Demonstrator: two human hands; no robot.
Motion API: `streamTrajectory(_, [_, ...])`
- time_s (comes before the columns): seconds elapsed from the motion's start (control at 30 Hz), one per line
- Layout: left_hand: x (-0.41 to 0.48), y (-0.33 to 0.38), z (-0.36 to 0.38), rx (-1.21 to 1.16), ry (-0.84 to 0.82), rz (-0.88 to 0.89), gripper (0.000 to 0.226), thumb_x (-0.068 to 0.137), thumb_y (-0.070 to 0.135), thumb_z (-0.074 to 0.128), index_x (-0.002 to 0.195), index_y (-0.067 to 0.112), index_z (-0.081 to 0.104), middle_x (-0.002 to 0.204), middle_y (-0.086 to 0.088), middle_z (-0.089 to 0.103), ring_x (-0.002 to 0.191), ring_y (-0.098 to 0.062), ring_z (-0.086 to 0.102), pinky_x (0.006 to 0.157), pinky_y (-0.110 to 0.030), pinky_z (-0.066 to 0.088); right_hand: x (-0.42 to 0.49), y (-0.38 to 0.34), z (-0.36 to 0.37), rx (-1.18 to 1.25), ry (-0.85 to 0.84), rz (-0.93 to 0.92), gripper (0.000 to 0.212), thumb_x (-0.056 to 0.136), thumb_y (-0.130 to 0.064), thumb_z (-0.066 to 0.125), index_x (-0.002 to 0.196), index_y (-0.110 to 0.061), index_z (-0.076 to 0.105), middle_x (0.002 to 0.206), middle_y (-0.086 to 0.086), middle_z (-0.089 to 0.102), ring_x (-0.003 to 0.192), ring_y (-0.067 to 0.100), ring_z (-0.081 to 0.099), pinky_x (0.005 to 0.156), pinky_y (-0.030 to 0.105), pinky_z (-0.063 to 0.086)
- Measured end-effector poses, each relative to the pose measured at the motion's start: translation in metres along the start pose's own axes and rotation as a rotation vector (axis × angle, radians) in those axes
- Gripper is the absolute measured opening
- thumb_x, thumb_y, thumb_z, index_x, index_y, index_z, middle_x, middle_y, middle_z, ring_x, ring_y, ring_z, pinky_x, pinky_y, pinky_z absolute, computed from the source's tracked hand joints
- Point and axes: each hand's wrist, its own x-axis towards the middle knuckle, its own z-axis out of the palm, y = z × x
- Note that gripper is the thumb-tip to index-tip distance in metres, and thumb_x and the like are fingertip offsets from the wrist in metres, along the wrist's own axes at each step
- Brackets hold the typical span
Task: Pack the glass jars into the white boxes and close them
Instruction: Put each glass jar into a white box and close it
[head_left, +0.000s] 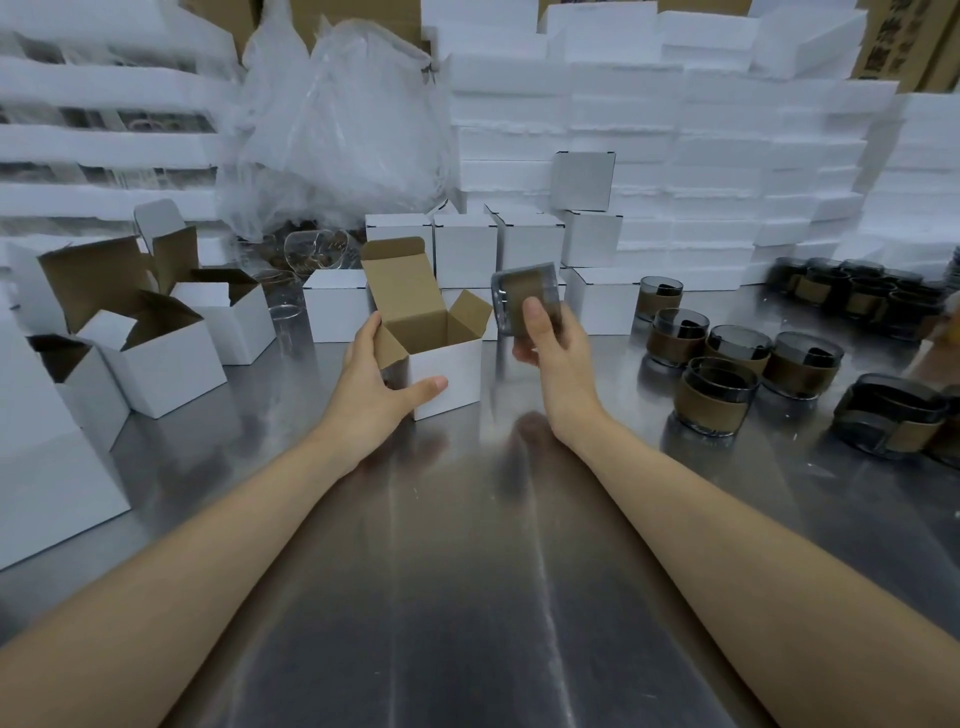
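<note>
Right grip (550, 343): pinching one jar (524, 291), thumb across its brown sleeve, fingers behind. The jar is held off the worktop (467, 571), tilted, just right of the open box (447, 374) and about level with its top. It is blurred, so I cannot tell which way the mouth faces.

Left grip (374, 384): spread against the box's near left corner, thumb flat on the front face, fingers by the left flap (389, 348). It braces the box rather than clasping it.

Box: on the worktop, lid (400, 280) standing up at the back, right flap (470, 312) raised on the side nearest the jar.

Risks, as judged:
- The right flap stands between jar and opening. A sideways entry could catch it and fold it under the jar, jamming the fit.
- The jar looks close to the opening's width. Going in tilted, it may wedge on an edge.
- The hold is on the sleeve, not the glass. If the sleeve slides, the jar could drop onto metal.
- The box is light and the worktop is smooth. With only a brace, a push from the right may skid or tip it leftward.
- The left fingers are near the opening and could get nipped.

Further out: more jars (727, 374) wait at the right, closed boxes (467, 244) stand behind, open boxes (156, 353) sit at the left.
</note>
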Motion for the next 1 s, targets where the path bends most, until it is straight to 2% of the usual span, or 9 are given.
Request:
streamTrajectory(0.1, [0.0,0.001,0.0,-0.005,-0.001,0.0,0.101,0.072,0.035,0.084,0.15,0.033,0.019,0.15,0.007,0.034,0.133,-0.011,0.04,0.111,-0.041,0.038,-0.006,-0.001,0.004,-0.131,-0.061,-0.094,0.035,0.085,-0.048,0.056,0.084,-0.013,0.052,0.081,0.004,0.058,0.073,0.018,0.056,0.074,0.035,0.047])
streamTrajectory(0.17, [0.0,0.001,0.0,-0.013,-0.008,-0.005,0.102,0.072,0.035,0.084,0.15,0.032,0.019,0.15,0.007,0.034,0.133,-0.011,0.04,0.11,-0.042,0.039,-0.006,-0.005,0.006,-0.207,-0.074,-0.115,0.041,0.083,-0.055,0.054,0.082,-0.014,0.054,0.081,0.003,0.058,0.074,0.011,0.051,0.071,0.029,0.041])
streamTrajectory(0.3, [-0.002,0.003,0.0,-0.007,-0.051,-0.001,0.104,0.069,0.038,0.084,0.15,0.032,0.02,0.148,0.009,0.038,0.13,-0.009,0.043,0.106,-0.039,0.043,0.012,-0.029,0.009,-0.23,-0.058,-0.013,0.04,0.089,-0.051,0.057,0.064,-0.021,0.051,0.059,-0.009,0.051,0.056,0.005,0.044,0.06,0.019,0.034])
streamTrajectory(0.37, [-0.004,0.006,0.0,-0.001,-0.09,0.009,0.107,0.065,0.042,0.085,0.15,0.032,0.021,0.145,0.01,0.043,0.127,-0.007,0.046,0.104,-0.036,0.045,0.021,-0.044,0.009,-0.368,-0.085,0.012,0.054,0.088,-0.057,0.058,0.05,-0.026,0.036,0.047,-0.014,0.033,0.046,0.005,0.031,0.048,0.016,0.024])
streamTrajectory(0.43, [-0.006,0.01,0.001,0.005,-0.13,0.02,0.11,0.059,0.049,0.082,0.149,0.033,0.022,0.143,0.01,0.045,0.125,-0.009,0.049,0.101,-0.031,0.046,0.026,-0.056,0.009,-0.54,-0.144,0.016,0.061,0.084,-0.064,0.058,0.049,-0.022,0.03,0.048,-0.011,0.027,0.048,0.008,0.029,0.048,0.02,0.021])
streamTrajectory(0.63, [-0.009,0.013,0.001,-0.017,-0.173,0.037,0.109,0.056,0.05,0.081,0.148,0.035,0.025,0.132,0.016,0.05,0.117,-0.006,0.055,0.084,-0.017,0.05,0.024,-0.077,0.009,-0.731,-0.336,0.051,0.057,0.088,-0.062,0.053,0.064,-0.012,0.039,0.06,-0.002,0.035,0.06,0.015,0.037,0.059,0.03,0.026])
streamTrajectory(0.77, [-0.008,0.012,0.001,-0.017,-0.194,0.047,0.105,0.057,0.05,0.082,0.146,0.038,0.028,0.132,0.017,0.051,0.117,-0.007,0.056,0.092,-0.027,0.051,0.024,-0.09,0.008,-0.755,-0.384,0.095,0.055,0.09,-0.057,0.051,0.055,-0.016,0.047,0.051,-0.005,0.05,0.052,0.012,0.043,0.059,0.027,0.032])
streamTrajectory(0.9, [-0.007,0.009,0.001,0.001,-0.219,0.051,0.104,0.057,0.052,0.083,0.145,0.041,0.028,0.132,0.017,0.052,0.117,-0.007,0.056,0.095,-0.03,0.05,0.025,-0.097,0.008,-0.665,-0.45,0.185,0.039,0.093,-0.043,0.055,0.076,-0.008,0.064,0.059,0.003,0.068,0.047,0.01,0.048,0.058,0.024,0.036])
streamTrajectory(1.0, [-0.008,0.01,0.001,0.001,-0.217,0.059,0.105,0.054,0.057,0.083,0.143,0.044,0.029,0.126,0.028,0.051,0.112,0.003,0.056,0.089,-0.019,0.051,0.026,-0.102,0.008,-0.543,-0.49,0.238,0.027,0.093,-0.028,0.055,0.079,-0.006,0.062,0.066,0.008,0.072,0.05,0.011,0.053,0.062,0.026,0.039])
